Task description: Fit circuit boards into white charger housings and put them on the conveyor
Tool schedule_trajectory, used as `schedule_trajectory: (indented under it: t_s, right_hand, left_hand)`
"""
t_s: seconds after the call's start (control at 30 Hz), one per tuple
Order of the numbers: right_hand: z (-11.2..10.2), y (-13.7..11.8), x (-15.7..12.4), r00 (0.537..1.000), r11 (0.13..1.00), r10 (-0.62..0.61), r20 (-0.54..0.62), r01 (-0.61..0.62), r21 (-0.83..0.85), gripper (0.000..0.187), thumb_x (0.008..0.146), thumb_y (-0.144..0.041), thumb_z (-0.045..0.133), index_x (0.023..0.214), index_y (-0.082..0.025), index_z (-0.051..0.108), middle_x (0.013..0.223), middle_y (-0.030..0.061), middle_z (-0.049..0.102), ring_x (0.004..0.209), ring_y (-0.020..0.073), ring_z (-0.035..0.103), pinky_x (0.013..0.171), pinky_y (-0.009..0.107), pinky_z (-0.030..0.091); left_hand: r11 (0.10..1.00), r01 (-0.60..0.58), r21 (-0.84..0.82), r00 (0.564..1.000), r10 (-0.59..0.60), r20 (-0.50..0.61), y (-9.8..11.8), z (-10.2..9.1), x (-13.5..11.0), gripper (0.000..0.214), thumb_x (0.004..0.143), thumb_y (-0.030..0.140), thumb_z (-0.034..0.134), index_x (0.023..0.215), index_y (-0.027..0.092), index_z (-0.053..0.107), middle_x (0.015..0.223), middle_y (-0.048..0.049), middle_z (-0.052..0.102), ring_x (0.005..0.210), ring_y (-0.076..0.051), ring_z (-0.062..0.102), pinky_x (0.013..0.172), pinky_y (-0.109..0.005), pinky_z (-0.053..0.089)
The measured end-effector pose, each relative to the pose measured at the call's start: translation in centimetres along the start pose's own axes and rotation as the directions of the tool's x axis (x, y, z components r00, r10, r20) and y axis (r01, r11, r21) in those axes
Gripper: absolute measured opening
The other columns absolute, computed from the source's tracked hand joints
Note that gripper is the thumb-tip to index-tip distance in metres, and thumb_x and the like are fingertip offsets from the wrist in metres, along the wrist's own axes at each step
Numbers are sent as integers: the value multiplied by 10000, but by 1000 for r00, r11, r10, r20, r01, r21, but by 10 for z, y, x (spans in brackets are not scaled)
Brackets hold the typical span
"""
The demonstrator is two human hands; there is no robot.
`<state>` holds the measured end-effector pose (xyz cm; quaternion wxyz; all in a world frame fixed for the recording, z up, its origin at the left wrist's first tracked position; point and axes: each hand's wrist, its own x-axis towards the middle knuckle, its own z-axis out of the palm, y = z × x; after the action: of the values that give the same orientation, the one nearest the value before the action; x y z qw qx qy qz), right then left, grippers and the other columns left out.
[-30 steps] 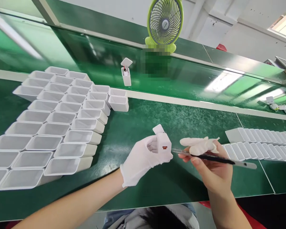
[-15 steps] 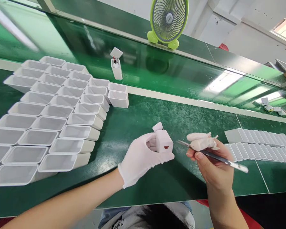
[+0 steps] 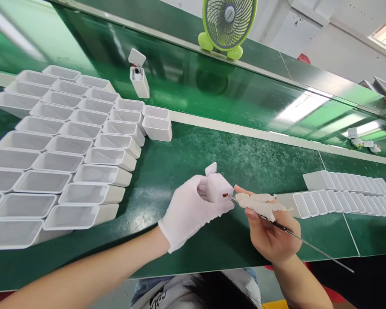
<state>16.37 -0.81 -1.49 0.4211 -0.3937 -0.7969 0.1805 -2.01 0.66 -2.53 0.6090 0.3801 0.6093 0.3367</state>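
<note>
In the head view, the gloved left hand point(image 3: 193, 208) is curled snugly around a white box point(image 3: 216, 189) near the centre, its slot point(image 3: 225, 195) facing three o'clock; at the box's four o'clock, the right hand point(image 3: 273, 236) pinches a thin tool point(image 3: 283, 228), its tip just beside the slot, contact unclear; on the table point(image 3: 263, 150), tubs point(image 3: 101, 212) stand at nine o'clock, white pieces point(image 3: 339, 201) at three; a fan point(image 3: 230, 19) is near twelve.
</note>
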Motion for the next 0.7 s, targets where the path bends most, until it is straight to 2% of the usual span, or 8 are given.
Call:
schedule_trajectory:
  t_s: [0.17, 0.33, 0.53, 0.7]
  right_hand:
    - [2, 0, 0, 998, 997, -70, 6, 70, -31, 300, 878, 2, 622, 958, -279, 550, 891, 72, 782, 996, 324, 786, 646, 354, 645]
    - [4, -3, 1, 996, 988, -91, 20, 93, -126, 265, 896, -26, 628, 1034, -248, 582, 943, 114, 789, 974, 323, 792, 609, 331, 633]
    - [5, -6, 5, 976, 926, -214, 29, 213, -310, 209, 895, -24, 642, 975, -209, 586, 834, 68, 777, 783, 224, 786, 545, 276, 599]
    - [5, -9, 8, 969, 891, -239, 64, 245, -382, 188, 905, -26, 637, 973, -196, 592, 843, 44, 758, 848, 195, 769, 633, 280, 625]
  left_hand:
    - [1000, -23, 10, 1000, 23, 6, -4, -1, 1, 447, 608, 425, 901, 894, 217, 628, 944, -38, 788, 877, -260, 749, 757, -353, 555]
    - [995, -97, 13, 995, 97, -2, -7, -1, 2, 370, 642, 369, 890, 814, 219, 599, 863, -13, 784, 819, -224, 740, 764, -344, 538]
    - [996, -39, 86, 999, 42, -30, -3, -1, 1, 416, 625, 429, 884, 832, 221, 589, 829, 11, 758, 771, -207, 717, 682, -321, 534]
    - [995, -31, 97, 999, 35, -42, 1, 0, -1, 384, 631, 401, 870, 785, 229, 564, 813, 7, 745, 784, -214, 712, 704, -330, 542]
